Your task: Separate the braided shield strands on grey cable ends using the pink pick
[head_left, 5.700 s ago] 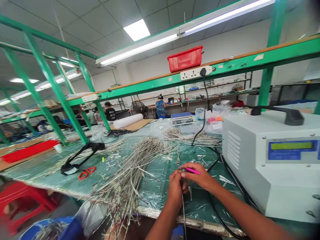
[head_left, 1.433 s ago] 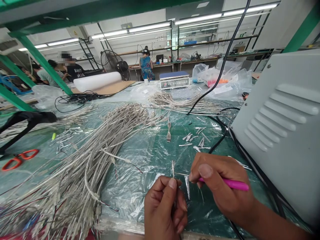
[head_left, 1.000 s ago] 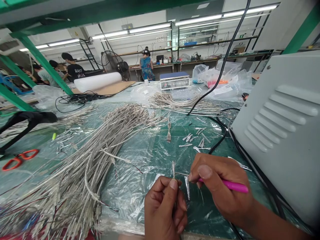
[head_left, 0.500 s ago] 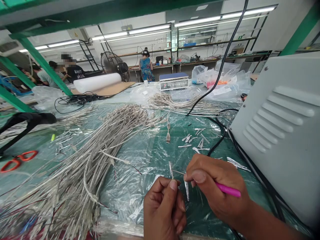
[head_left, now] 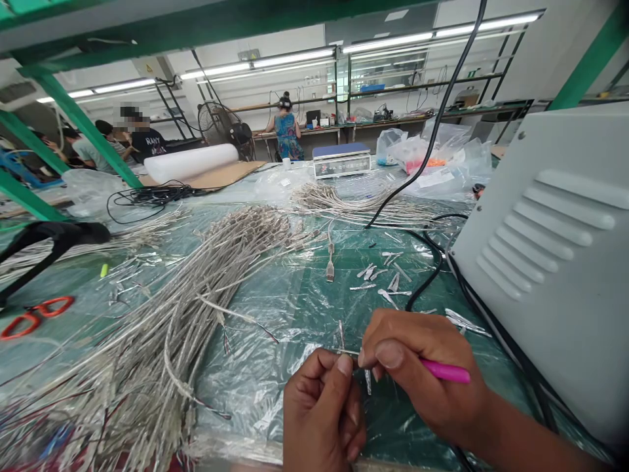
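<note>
Low in the centre, my left hand (head_left: 324,406) pinches a narrow silver foil strip (head_left: 341,334) between thumb and forefinger, with the strip's end standing up. My right hand (head_left: 422,373), just to its right, is closed around a slim tool with a pink handle (head_left: 447,371). The tool's thin metal tip reaches left and crosses the foil strip at my left fingertips. Another foil sliver (head_left: 368,381) shows below, between the two hands. Whatever else sits inside the left fingers is hidden.
Left of my hands lies a big bundle of clear-sheathed cables (head_left: 216,275). A lone USB plug (head_left: 330,270) and foil scraps (head_left: 388,278) lie beyond. Orange-handled scissors (head_left: 39,314) are at far left; a grey metal box (head_left: 550,262) and black cable (head_left: 427,275) stand right.
My right hand has shifted slightly left, bringing the tool's tip across the foil strip. The strip's upper end has tilted a little to the right.
</note>
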Tool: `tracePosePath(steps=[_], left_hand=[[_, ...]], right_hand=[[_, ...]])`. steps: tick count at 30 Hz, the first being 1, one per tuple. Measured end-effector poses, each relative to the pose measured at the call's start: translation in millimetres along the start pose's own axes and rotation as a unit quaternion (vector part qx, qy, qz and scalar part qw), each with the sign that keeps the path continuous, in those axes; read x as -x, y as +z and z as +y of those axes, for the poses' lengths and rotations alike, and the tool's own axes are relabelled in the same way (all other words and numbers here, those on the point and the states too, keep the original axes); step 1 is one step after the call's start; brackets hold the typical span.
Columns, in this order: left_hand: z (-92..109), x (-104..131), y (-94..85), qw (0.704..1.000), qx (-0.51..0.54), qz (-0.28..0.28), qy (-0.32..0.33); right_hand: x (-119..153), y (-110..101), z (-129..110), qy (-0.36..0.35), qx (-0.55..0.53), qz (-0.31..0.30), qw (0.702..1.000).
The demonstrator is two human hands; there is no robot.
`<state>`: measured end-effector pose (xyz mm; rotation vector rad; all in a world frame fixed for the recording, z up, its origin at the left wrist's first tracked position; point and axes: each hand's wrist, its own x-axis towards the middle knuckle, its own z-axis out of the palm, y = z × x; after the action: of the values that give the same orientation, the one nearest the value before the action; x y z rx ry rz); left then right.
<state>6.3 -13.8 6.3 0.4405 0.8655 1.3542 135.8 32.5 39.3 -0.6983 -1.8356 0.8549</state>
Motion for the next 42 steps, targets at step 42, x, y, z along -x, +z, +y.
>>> tracePosePath(steps=[42], left_hand=[[4.1, -3.4, -8.0, 0.999, 0.031, -0.034, -0.020]], right_hand=[[1.6, -3.1, -0.6, 0.020, -0.004, 0.073, 0.997]])
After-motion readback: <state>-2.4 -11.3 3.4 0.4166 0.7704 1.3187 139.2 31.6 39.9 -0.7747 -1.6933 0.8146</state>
